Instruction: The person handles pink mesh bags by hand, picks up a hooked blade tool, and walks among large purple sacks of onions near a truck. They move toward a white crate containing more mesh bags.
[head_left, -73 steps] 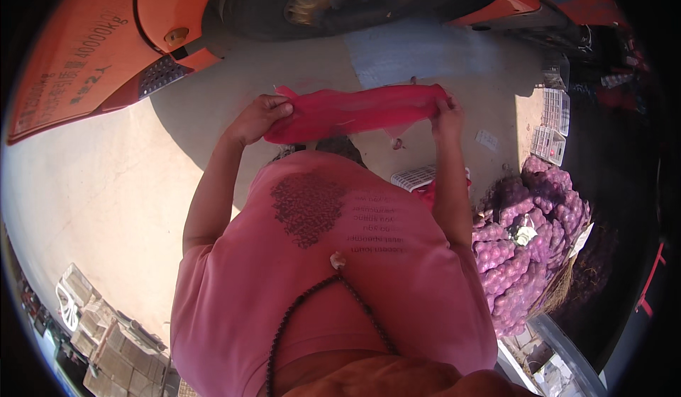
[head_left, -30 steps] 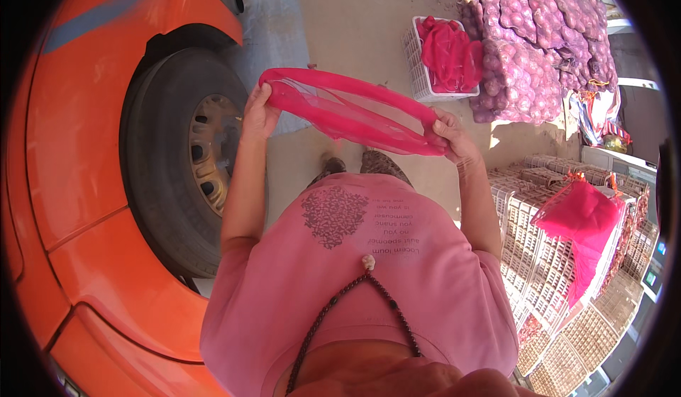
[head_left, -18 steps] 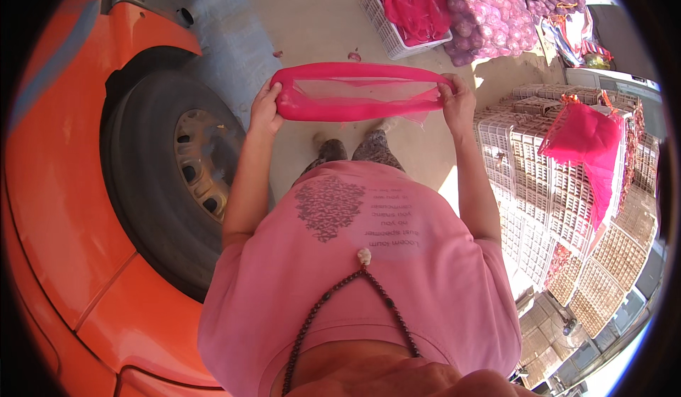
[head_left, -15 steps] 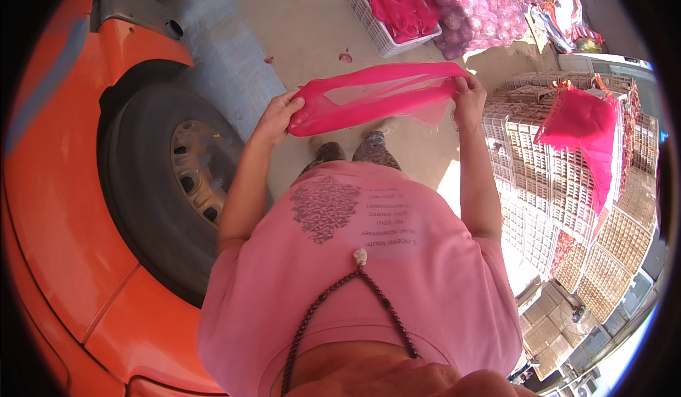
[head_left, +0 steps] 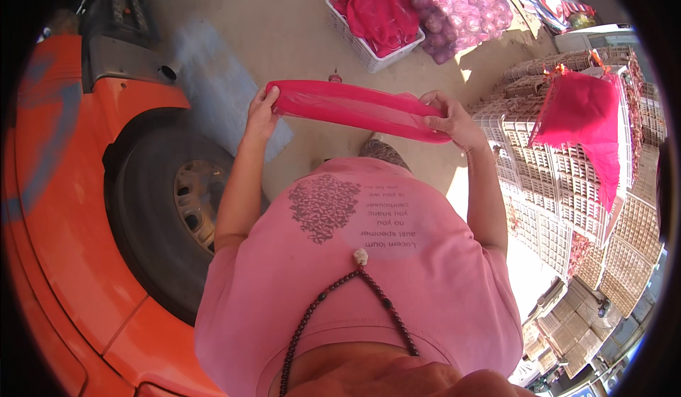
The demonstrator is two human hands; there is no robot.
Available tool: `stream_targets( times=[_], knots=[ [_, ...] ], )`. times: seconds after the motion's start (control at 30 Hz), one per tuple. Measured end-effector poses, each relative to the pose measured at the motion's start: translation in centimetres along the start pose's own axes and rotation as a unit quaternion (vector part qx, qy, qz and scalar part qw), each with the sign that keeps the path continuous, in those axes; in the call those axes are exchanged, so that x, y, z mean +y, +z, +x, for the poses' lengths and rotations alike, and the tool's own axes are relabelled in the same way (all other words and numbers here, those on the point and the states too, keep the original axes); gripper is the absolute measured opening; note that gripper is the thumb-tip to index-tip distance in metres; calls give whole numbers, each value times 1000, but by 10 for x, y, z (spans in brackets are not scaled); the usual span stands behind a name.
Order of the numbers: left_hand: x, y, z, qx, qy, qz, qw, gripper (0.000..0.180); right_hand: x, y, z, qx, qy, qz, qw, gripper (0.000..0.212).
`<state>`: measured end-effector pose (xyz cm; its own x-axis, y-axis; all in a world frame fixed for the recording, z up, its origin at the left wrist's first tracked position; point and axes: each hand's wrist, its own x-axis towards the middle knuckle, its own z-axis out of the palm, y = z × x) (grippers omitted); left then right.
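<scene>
A bright pink mesh bag [head_left: 355, 106] is stretched sideways between my two hands, well out in front of my body. My left hand [head_left: 264, 110] pinches its left end, the thumb lying over the edge. At the other end my right hand [head_left: 454, 120] grips the mesh, with fingers and thumb closed on the fabric. The bag hangs as a long, flattened loop, and thin see-through netting shows along its middle. Nothing can be seen inside it.
To my left stands an orange vehicle with a large black tyre [head_left: 159, 198]. Ahead, a white crate [head_left: 369, 53] holds more pink mesh beside net sacks of purple onions [head_left: 461, 10]. Stacked pale plastic crates [head_left: 550, 177] rise on the right, with pink mesh [head_left: 585, 117] draped over them.
The bag has tilted: its left end has risen and its right end has dropped, and it looks narrower. Both hands keep hold. The surroundings have shifted slightly in view.
</scene>
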<state>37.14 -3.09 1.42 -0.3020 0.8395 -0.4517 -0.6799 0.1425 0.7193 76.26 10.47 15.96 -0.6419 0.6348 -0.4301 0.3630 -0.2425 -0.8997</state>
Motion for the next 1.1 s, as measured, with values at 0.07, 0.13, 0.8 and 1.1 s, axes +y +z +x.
stream_targets(
  times=[0.07, 0.13, 0.8, 1.1],
  knots=[
    [-7, 19, 22, 61, 2, 12, 998, 29, 11, -21, 8, 40, -10, -109, 993, 24],
    [-16, 54, 32, 110, 37, -13, 993, 29, 20, -41, 18, 75, -14, -247, 966, 21],
    [-33, 82, 235, -141, -99, -326, 930, 37, 22, -106, 104, -64, -59, -229, 969, 50],
    [66, 213, 348, -41, -28, 89, 995, 57, 13, -158, 266, 219, 25, -249, 943, 42]
  ],
)
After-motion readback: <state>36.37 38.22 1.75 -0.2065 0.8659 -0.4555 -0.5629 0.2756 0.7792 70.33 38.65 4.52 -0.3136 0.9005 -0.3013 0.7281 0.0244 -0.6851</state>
